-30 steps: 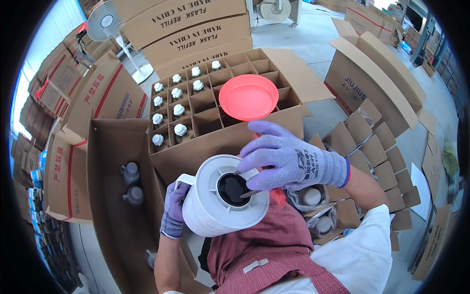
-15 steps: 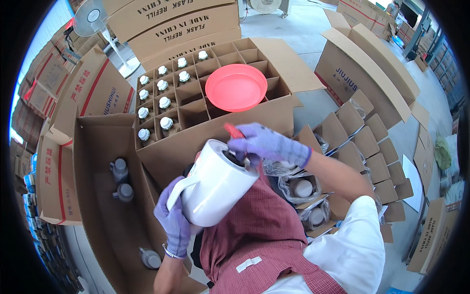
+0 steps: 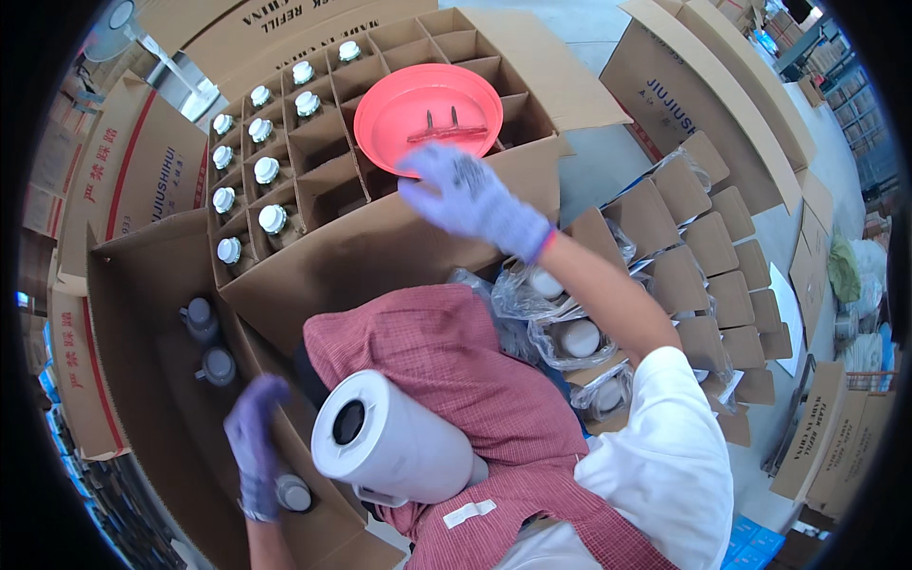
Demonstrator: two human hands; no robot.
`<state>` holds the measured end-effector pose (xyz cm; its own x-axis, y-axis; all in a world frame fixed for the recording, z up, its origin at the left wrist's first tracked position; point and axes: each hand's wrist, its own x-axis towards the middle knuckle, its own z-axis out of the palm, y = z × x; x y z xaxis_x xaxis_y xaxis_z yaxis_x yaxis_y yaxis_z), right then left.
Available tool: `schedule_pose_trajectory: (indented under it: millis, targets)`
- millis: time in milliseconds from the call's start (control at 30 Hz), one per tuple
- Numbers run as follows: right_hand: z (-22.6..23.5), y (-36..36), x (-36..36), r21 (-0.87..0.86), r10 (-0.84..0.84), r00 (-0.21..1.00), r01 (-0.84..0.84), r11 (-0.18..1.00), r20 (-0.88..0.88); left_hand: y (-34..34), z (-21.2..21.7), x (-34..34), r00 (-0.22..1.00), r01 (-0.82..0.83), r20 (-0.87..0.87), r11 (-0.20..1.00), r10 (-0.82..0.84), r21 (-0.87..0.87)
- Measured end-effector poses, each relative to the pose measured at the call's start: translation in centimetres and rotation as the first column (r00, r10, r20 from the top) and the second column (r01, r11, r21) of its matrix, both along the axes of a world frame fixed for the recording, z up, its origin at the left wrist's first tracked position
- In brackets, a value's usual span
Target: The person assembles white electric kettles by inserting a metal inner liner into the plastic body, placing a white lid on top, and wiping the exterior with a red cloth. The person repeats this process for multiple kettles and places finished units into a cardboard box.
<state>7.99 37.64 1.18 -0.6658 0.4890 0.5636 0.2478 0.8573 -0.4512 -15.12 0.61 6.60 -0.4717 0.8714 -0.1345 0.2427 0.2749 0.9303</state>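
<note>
My right hand (image 3: 465,199), in a purple knit glove, is open over the near rim of the red round tray (image 3: 380,142). In the tray lies a red-handled tool (image 3: 451,132) with two dark metal prongs pointing up. A white flask body (image 3: 399,446) with a side handle rests tilted on my lap, its dark round opening facing up to the left; neither hand touches it. My left hand (image 3: 255,446), gloved and blurred, hovers empty over the open carton (image 3: 171,380) at left, fingers apart. Near it in that carton is a grey cup-like piece (image 3: 293,493).
Two more grey cup-like pieces (image 3: 209,342) stand farther back in that carton. The divided carton (image 3: 399,228) ahead holds several white-capped bottles (image 3: 273,218) and carries the tray. At right, another divided carton (image 3: 684,247) holds plastic-wrapped parts (image 3: 577,338). A fan (image 3: 112,33) stands far left.
My right hand has left the flask's mouth and moved up to the tray, where the red tool now lies. My left hand has released the flask, now on my lap, and moved left.
</note>
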Motion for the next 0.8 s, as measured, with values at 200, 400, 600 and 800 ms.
schedule_pose_trajectory:
  millis: [200,400,600,800]
  targets:
    - [-10.7,-7.3,5.3,-0.47,-0.081,0.968,0.187,0.863,0.237,17.9,-5.2,-1.4,0.815,0.497,0.4,0.86,-0.419,-0.113]
    - [-15.0,-12.0,5.8,-0.35,-0.377,0.751,0.61,0.711,0.543,21.7,-13.1,-1.6,0.855,0.457,-0.097,0.828,-0.51,-0.325]
    - [-8.3,-6.4,4.4,-0.653,-0.104,0.991,0.134,0.745,0.085,21.8,-13.1,-2.3,0.887,0.454,0.068,0.835,-0.457,-0.312]
    - [-1.6,-3.9,3.6,-0.771,0.037,0.987,-0.144,0.62,-0.155,22.4,-7.3,1.7,0.797,0.597,-0.152,0.801,-0.585,0.05]
